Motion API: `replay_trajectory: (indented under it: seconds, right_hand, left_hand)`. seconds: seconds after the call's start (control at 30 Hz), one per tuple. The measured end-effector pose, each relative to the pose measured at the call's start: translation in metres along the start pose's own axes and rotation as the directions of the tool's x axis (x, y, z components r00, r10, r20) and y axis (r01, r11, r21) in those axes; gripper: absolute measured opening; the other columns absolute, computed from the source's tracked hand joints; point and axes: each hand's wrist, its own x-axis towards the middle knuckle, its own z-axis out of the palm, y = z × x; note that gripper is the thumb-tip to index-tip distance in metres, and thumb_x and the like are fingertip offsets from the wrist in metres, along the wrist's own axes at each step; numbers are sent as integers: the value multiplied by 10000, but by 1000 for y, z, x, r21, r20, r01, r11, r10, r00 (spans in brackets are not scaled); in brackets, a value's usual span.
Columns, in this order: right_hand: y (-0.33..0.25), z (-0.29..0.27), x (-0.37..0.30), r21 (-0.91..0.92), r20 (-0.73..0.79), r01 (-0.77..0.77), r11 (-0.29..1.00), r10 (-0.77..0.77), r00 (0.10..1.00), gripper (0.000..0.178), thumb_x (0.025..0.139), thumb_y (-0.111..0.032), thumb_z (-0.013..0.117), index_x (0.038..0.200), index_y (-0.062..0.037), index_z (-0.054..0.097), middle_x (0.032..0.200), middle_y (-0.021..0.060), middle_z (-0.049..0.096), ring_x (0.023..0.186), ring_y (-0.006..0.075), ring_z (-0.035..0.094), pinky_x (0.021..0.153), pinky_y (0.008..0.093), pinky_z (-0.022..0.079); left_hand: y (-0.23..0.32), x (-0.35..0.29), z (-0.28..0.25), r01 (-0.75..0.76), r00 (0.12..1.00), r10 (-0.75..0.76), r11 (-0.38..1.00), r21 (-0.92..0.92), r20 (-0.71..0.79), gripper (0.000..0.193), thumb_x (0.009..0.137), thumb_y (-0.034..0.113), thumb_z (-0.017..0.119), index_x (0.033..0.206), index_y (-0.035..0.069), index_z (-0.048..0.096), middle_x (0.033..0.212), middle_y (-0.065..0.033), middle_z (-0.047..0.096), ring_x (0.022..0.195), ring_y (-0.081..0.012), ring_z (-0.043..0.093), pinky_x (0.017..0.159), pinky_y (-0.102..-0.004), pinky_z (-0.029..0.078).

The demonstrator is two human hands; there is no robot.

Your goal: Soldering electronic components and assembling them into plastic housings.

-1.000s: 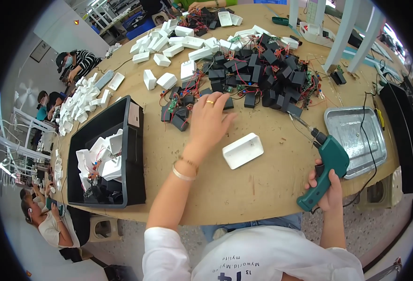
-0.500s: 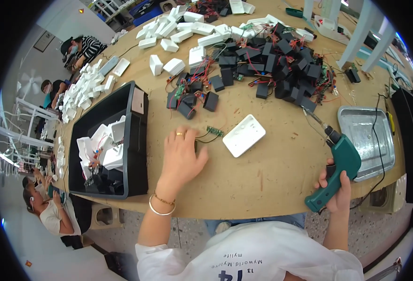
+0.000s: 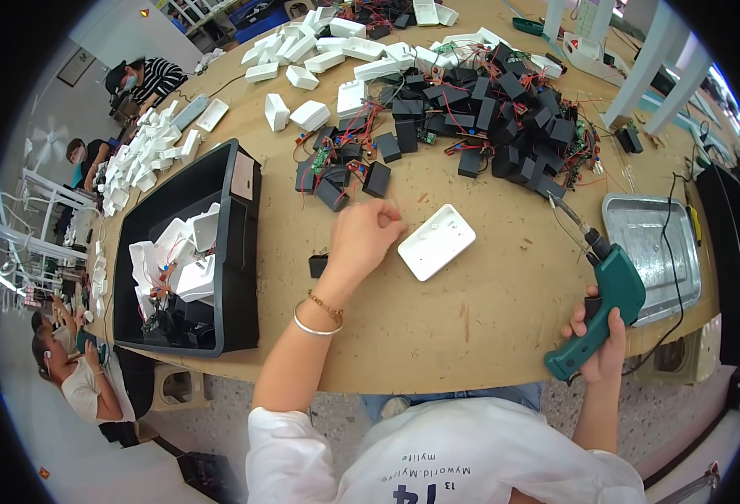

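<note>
Looks like mid-assembly: left hand [image 3: 362,239] pinched shut on something tiny beside the white cover [image 3: 436,241] lying on the surface [image 3: 471,328], right hand [image 3: 598,340] gripping the green soldering gun [image 3: 598,307], so lining up carefully probably comes next.

A green soldering gun [image 3: 598,296] (tip raised, pointing up-left) is held upright over the wooden bench edge beside a metal tray, while a white rectangular plastic cover [image 3: 436,241] lies flat, tilted, mid-bench.

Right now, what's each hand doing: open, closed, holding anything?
Left hand: fingers curled beside the white plastic cover; any grip cannot be told.
Right hand: closed on the green soldering gun.
</note>
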Motion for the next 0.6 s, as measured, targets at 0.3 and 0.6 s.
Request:
replay_trajectory:
  seconds: [0.3, 0.6]
  right_hand:
    - [-1, 2, 1, -20, 18, 11, 1000, -11, 1000, 493, 943, -405, 492, 1271, -43, 423, 898, 85, 557, 714, 130, 515, 704, 342, 461]
    - [1, 4, 2, -6, 7, 23, 1000, -23, 1000, 501, 936, -401, 504, 1274, -41, 420, 901, 84, 555, 709, 131, 511, 703, 341, 461]
  left_hand:
    - [-16, -9, 1, -133, 982, 27, 803, -582, -187, 181, 817, 116, 702, 942, -10, 667, 752, -1, 628, 692, -58, 547, 605, -207, 437]
    - [-9, -22, -6, -49, 992, -43, 736, -675, -118, 188, 815, 154, 726, 912, 15, 646, 788, 7, 640, 645, -20, 518, 523, -175, 387]
